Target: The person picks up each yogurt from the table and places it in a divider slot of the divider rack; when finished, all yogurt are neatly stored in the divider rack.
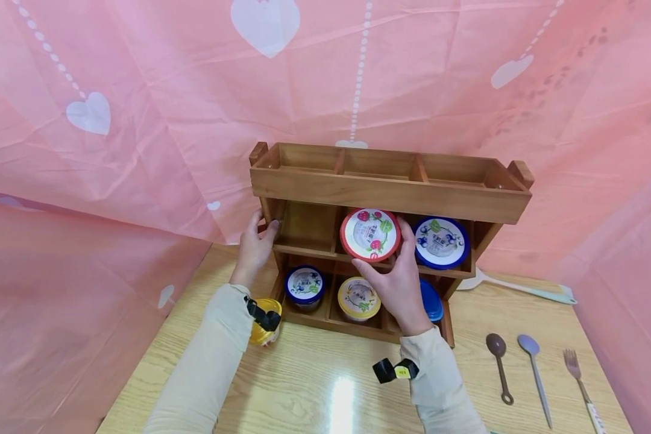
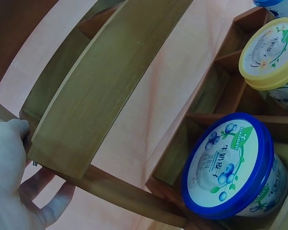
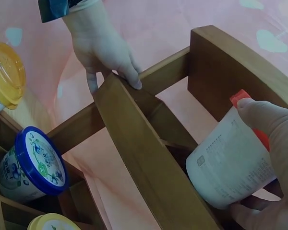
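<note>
A brown wooden three-tier rack point(image 1: 390, 191) stands on the table. Its left side is held by my left hand point(image 1: 254, 248), thumb at the front edge and fingers behind the side rail point(image 2: 129, 199). My right hand point(image 1: 400, 288) grips a white tub with a red lid point(image 1: 370, 235) around its side. In the right wrist view the tub point(image 3: 225, 163) tilts, its base at the middle tier's middle compartment; whether it touches the floor there is hidden. Right of it, a blue-lidded tub point(image 1: 442, 242) sits on the same tier. The left compartment point(image 1: 308, 226) shows bare wood.
On the bottom tier are a blue-lidded tub point(image 1: 305, 285), a yellow-lidded tub point(image 1: 359, 298) and a blue tub point(image 1: 431, 301). A yellow-lidded tub point(image 1: 264, 325) stands beside my left wrist. At right lie a spatula point(image 1: 521, 286), brown spoon point(image 1: 496, 346), grey spoon point(image 1: 529, 346) and fork point(image 1: 575, 367).
</note>
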`<action>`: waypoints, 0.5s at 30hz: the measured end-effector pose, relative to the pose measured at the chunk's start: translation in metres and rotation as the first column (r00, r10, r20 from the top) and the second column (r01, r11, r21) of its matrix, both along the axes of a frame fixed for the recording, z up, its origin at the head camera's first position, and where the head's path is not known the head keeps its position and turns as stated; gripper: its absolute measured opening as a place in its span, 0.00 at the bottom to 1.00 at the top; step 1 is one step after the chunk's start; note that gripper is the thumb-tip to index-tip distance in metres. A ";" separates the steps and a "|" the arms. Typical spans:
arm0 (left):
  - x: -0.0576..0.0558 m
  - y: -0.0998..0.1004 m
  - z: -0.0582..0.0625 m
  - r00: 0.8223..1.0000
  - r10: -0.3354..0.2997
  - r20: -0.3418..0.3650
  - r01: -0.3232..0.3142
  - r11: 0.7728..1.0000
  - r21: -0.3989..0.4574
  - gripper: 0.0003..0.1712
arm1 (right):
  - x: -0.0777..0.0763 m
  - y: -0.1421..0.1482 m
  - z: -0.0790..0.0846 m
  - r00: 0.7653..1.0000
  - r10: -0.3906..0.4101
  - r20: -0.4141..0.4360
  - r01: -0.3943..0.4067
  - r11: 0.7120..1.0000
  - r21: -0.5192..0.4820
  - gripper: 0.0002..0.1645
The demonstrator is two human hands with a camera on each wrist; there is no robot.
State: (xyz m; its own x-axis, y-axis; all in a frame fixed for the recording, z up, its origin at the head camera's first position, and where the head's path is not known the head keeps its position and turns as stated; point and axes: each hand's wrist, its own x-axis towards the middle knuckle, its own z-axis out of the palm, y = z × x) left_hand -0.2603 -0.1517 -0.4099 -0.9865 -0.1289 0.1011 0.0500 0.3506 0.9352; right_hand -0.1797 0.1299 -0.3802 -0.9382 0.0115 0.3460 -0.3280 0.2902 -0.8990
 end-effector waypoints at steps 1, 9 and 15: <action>0.000 0.000 0.000 1.000 0.000 -0.003 0.000 1.000 0.000 0.31 | -0.002 0.000 -0.001 1.000 -0.001 -0.001 0.001 1.000 0.000 0.63; 0.001 0.001 0.000 1.000 -0.003 -0.003 0.003 1.000 -0.007 0.31 | -0.016 -0.001 -0.009 0.999 -0.049 0.003 0.048 0.994 0.098 0.63; 0.000 0.001 0.000 1.000 0.000 -0.009 0.000 1.000 0.004 0.30 | -0.021 -0.002 -0.011 0.996 -0.086 0.029 0.080 0.983 0.165 0.64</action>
State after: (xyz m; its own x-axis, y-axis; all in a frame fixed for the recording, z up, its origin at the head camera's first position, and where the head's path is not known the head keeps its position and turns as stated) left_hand -0.2602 -0.1511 -0.4102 -0.9855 -0.1293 0.1099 0.0589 0.3469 0.9361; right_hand -0.2003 0.1276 -0.3908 -0.9482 0.0356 0.3156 -0.2649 0.4594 -0.8478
